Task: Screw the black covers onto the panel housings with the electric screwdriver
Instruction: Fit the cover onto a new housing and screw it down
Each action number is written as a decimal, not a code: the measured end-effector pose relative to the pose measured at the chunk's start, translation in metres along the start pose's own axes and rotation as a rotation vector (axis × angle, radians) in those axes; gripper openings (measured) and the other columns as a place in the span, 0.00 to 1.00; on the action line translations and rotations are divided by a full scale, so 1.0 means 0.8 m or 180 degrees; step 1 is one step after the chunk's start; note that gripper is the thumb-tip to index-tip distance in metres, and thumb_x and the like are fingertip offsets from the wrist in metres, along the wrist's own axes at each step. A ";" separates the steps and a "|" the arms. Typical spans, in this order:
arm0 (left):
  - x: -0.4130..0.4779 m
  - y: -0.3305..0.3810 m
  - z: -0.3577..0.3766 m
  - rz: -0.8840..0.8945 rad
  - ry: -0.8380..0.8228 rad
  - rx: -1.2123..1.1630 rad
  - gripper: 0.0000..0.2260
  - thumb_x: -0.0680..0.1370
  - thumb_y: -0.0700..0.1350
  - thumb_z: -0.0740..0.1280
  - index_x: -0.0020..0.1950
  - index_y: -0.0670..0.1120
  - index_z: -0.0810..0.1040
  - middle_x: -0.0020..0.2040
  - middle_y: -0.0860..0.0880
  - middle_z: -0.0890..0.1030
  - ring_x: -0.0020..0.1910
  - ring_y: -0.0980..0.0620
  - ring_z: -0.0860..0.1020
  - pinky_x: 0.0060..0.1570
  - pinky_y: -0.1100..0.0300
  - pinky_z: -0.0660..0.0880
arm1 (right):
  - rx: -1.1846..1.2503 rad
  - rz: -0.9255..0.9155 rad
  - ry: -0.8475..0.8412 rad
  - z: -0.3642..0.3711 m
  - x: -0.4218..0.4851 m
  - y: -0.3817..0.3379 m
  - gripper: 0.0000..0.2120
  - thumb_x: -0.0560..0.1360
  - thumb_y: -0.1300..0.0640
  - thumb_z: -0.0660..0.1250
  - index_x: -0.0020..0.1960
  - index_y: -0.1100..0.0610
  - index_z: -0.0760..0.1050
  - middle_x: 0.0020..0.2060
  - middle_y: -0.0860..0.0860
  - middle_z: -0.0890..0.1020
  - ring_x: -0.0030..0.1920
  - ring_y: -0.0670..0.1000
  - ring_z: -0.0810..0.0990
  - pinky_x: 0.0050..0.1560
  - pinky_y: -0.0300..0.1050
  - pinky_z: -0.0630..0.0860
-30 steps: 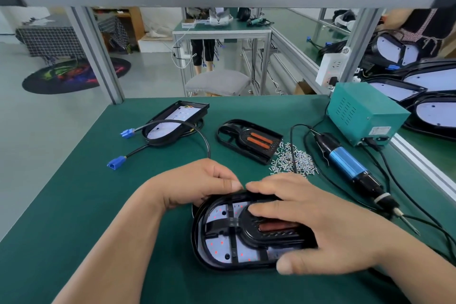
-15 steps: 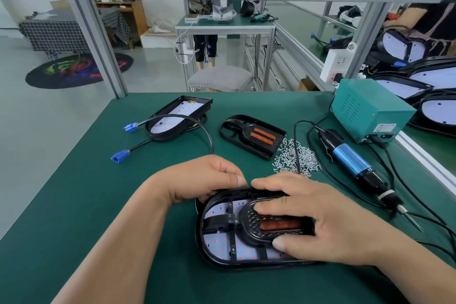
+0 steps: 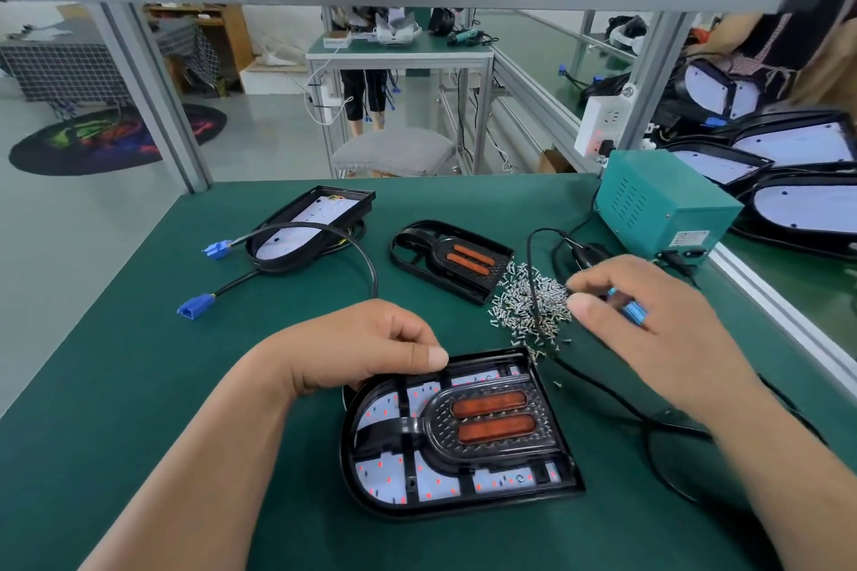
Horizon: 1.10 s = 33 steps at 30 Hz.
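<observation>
The left hand (image 3: 371,348) curls at the far left edge of the panel housing (image 3: 459,506), thumb pressed on its rim, gripping it. The right hand (image 3: 658,325) lies over the electric screwdriver (image 3: 629,312), whose blue body shows between thumb and bent fingers. The blur hides whether it holds the tool. Its fingertips reach the edge of the screw pile (image 3: 524,297).

The housing lies flat on the green mat (image 3: 116,385), near the person. The black cover (image 3: 412,425) with two orange lenses sits inside it. A spare black cover (image 3: 445,267) lies beyond, beside the screws. A second panel housing (image 3: 320,218) with cable and blue connectors (image 3: 191,305) rests at the far left, and a teal power box (image 3: 658,209) stands at the far right.
</observation>
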State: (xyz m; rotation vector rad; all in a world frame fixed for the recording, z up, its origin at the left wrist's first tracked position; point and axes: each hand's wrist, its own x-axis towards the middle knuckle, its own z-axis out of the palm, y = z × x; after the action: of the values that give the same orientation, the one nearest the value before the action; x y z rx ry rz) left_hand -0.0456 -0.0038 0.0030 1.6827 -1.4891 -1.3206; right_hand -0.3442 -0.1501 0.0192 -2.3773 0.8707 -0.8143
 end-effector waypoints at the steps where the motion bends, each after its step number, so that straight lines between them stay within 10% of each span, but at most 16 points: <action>1: 0.000 0.000 0.000 -0.0011 0.0027 -0.0012 0.20 0.76 0.63 0.73 0.52 0.46 0.85 0.41 0.50 0.82 0.38 0.52 0.75 0.39 0.56 0.70 | -0.0362 0.0305 0.0190 -0.010 0.005 0.013 0.15 0.77 0.33 0.64 0.59 0.39 0.80 0.56 0.36 0.80 0.59 0.41 0.77 0.56 0.47 0.75; 5: 0.004 0.000 0.002 -0.0051 0.0279 -0.0420 0.16 0.79 0.58 0.68 0.50 0.47 0.85 0.33 0.54 0.69 0.29 0.57 0.64 0.26 0.67 0.62 | -0.1911 0.1019 -0.0323 -0.027 0.010 0.062 0.26 0.78 0.34 0.65 0.70 0.47 0.73 0.62 0.49 0.76 0.62 0.56 0.76 0.54 0.54 0.76; 12: 0.027 0.000 0.009 -0.0105 0.1005 -0.2552 0.15 0.82 0.27 0.55 0.62 0.30 0.78 0.42 0.43 0.77 0.30 0.54 0.67 0.25 0.64 0.63 | -0.2172 0.1236 -0.0778 -0.025 0.024 0.078 0.19 0.77 0.33 0.67 0.47 0.48 0.70 0.38 0.46 0.78 0.38 0.49 0.77 0.35 0.48 0.68; 18: 0.031 -0.003 0.013 -0.0026 0.0953 -0.2637 0.09 0.85 0.32 0.59 0.61 0.33 0.78 0.41 0.44 0.81 0.26 0.58 0.65 0.21 0.68 0.61 | -0.0765 0.1443 -0.0137 -0.032 0.022 0.082 0.20 0.67 0.34 0.70 0.41 0.52 0.74 0.30 0.49 0.79 0.29 0.51 0.77 0.33 0.48 0.72; 25: 0.031 -0.005 0.016 0.0133 0.0700 -0.2415 0.08 0.80 0.45 0.72 0.52 0.40 0.82 0.39 0.47 0.80 0.26 0.59 0.64 0.21 0.69 0.60 | 0.3400 0.1951 0.0832 -0.026 0.038 0.065 0.02 0.80 0.66 0.66 0.48 0.62 0.75 0.37 0.56 0.83 0.34 0.56 0.86 0.30 0.46 0.81; 33: 0.036 -0.004 0.023 0.0067 0.0675 -0.2310 0.09 0.83 0.37 0.67 0.57 0.35 0.86 0.42 0.45 0.81 0.30 0.58 0.66 0.24 0.69 0.62 | 0.4828 0.2055 0.1431 0.003 0.057 0.028 0.08 0.81 0.54 0.70 0.55 0.58 0.75 0.39 0.54 0.81 0.36 0.52 0.81 0.40 0.46 0.82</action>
State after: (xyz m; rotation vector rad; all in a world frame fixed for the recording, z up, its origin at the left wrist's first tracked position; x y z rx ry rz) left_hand -0.0632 -0.0262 -0.0156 1.2658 -0.7596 -1.3905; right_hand -0.3235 -0.1964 0.0207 -0.5677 0.6630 -1.1156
